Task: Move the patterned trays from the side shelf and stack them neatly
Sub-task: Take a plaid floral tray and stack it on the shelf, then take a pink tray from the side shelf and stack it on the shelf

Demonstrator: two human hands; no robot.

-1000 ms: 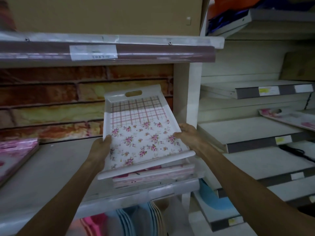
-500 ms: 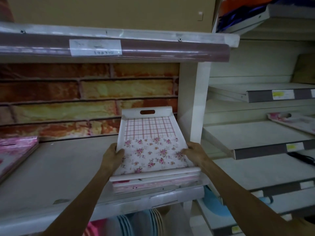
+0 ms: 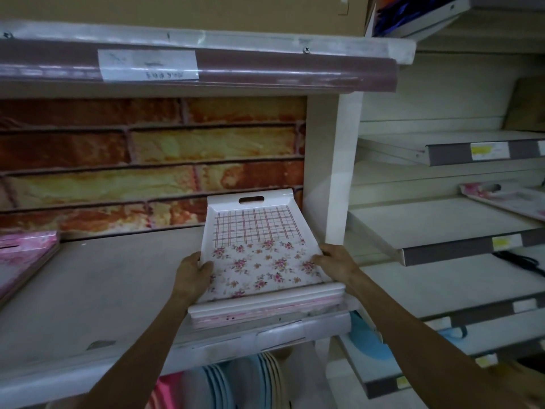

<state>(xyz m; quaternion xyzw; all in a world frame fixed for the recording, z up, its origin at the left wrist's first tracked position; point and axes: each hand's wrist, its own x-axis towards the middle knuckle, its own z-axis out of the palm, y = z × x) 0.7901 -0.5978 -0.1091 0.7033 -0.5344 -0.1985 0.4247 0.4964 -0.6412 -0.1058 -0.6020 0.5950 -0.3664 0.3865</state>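
Your left hand (image 3: 193, 274) grips the left long edge of the top tray (image 3: 256, 246), thumb hooked over the rim onto the floral print, remaining fingers wrapped under and out of sight. Your right hand (image 3: 336, 261) grips the right long edge the same way, fingertips curled over the rim onto the pattern. The top tray is white, with a plaid band at the far end, pink roses at the near end, and a slot handle in the far wall. It sits on the stack of trays (image 3: 265, 314) at the right end of the front shelf (image 3: 103, 290), near edges roughly flush, right side just beside the white upright post (image 3: 333, 172). Whether it is fully seated or a hair lifted: can't tell. The stack under it shows pink-and-white edges; tray count not readable. One more patterned tray (image 3: 507, 200) lies on the side shelf (image 3: 442, 222) at right, well apart from the stack, partly cut by the frame edge. A pink flat item (image 3: 23, 258) sits at the left end of the front shelf. Behind the shelf there's a brick-print backing (image 3: 147, 160). Overhead, the upper shelf edge carries a paper label (image 3: 147, 64), text unreadable. Below the front shelf: blue plates (image 3: 221, 382) standing on edge.
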